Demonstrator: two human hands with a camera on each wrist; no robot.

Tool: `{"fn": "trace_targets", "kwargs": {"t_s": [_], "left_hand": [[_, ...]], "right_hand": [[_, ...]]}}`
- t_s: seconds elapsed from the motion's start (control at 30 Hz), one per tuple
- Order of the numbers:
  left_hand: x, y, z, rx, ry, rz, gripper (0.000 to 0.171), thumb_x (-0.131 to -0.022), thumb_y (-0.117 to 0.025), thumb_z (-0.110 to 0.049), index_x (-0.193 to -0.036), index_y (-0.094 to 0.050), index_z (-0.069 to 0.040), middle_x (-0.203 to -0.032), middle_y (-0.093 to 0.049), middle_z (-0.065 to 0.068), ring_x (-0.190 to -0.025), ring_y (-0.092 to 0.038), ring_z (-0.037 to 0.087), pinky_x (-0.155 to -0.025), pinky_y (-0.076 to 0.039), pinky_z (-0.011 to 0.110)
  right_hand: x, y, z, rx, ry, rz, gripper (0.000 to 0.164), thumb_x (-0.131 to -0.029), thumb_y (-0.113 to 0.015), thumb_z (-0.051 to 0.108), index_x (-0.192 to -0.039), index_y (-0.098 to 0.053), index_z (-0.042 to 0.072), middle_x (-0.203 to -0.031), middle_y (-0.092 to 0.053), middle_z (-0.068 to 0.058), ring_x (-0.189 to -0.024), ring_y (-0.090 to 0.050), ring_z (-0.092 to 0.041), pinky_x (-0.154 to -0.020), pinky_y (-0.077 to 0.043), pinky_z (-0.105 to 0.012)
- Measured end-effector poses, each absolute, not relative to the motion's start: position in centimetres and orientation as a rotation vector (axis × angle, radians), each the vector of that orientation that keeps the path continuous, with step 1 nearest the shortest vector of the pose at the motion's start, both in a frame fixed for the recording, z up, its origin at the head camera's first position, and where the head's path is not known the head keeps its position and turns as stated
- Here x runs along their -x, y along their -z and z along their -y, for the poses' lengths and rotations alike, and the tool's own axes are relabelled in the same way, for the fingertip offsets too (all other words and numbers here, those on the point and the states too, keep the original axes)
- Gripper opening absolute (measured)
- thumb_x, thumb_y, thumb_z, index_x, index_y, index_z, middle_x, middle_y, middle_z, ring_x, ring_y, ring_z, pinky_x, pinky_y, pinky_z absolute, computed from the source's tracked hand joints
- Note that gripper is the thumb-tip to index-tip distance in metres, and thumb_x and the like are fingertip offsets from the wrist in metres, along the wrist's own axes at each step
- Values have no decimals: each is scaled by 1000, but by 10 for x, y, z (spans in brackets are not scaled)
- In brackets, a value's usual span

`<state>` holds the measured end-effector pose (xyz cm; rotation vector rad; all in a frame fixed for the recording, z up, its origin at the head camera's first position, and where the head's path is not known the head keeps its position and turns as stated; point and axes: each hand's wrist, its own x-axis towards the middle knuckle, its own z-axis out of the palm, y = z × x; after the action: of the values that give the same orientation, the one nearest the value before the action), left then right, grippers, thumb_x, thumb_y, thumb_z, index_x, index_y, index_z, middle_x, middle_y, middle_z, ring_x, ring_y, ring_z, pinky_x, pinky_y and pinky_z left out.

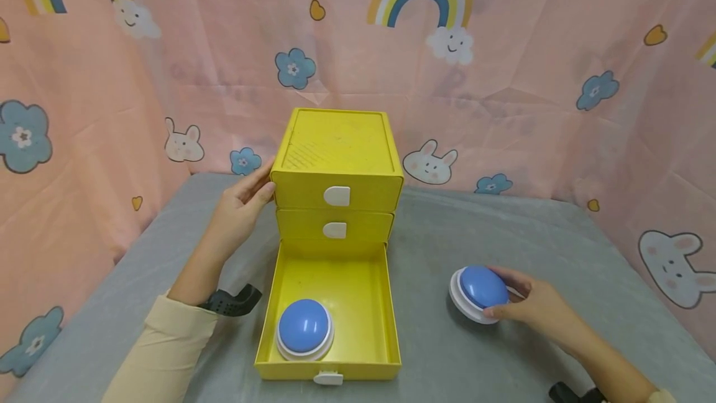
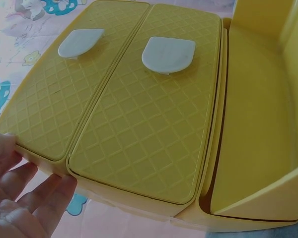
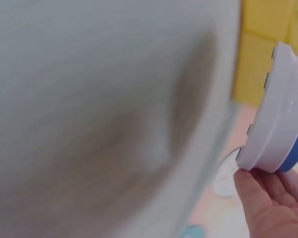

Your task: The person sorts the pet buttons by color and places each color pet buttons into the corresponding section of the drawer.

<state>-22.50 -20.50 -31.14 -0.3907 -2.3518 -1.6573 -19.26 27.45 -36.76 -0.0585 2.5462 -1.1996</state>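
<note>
A yellow drawer cabinet (image 1: 338, 142) stands on the table with its bottom drawer (image 1: 358, 303) pulled out. My left hand (image 1: 237, 207) touches the cabinet's left side near the top, its fingers fairly straight in the left wrist view. Inside the front left of the drawer sits a blue-domed push button (image 1: 304, 326) with a white rim. To the right of the cabinet, my right hand (image 1: 534, 306) grips a second blue-domed push button (image 1: 482, 288) by its white base, slightly tilted. In the right wrist view, that button's base (image 3: 273, 114) is raised off the table.
Two upper drawers are closed, each with a white tab handle (image 1: 337, 196). Grey cloth covers the table (image 1: 447, 235). Behind it hangs a pink curtain (image 1: 347, 36) printed with rainbows, rabbits and flowers. A black wrist strap (image 1: 235, 301) is on my left wrist.
</note>
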Motion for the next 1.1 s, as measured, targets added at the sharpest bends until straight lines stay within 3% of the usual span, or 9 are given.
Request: {"fn": "trace_targets", "kwargs": {"t_s": [0.2,0.43,0.73,1.1], "left_hand": [[226,313,206,390,1659,2346,52,-106,-47,-29,-156,-33,-25,-157,-43,3,-138,-48,21,-101,-48,11],[227,316,206,380,1629,2364,53,-106,-47,-32,-156,-33,-25,-157,-42,1,-138,-49,21,-106,-49,21],[227,316,206,387,1650,2346,52,-106,-48,-32,-156,-34,-26,-156,-43,2,-138,-49,21,-101,-48,12],[227,314,206,383,1654,2348,53,-106,-48,-32,-156,-34,-24,-157,-42,3,-139,-48,21,-103,-48,15]], "right_hand": [[193,346,-239,218,1314,-2568,87,-81,-84,30,-152,-40,5,-157,-37,-23,-141,-39,-47,-105,-50,-50],[200,339,-200,396,1384,-2528,81,-76,-88,28,-145,-51,6,-149,-50,-19,-136,-49,-42,-105,-50,-47],[208,341,-164,474,1418,-2456,81,-71,-91,32,-141,-57,8,-146,-55,-15,-133,-53,-37,-106,-50,-44],[214,347,-136,604,1424,-2393,80,-69,-92,32,-138,-60,7,-143,-57,-15,-131,-56,-35,-107,-48,-46]]}}
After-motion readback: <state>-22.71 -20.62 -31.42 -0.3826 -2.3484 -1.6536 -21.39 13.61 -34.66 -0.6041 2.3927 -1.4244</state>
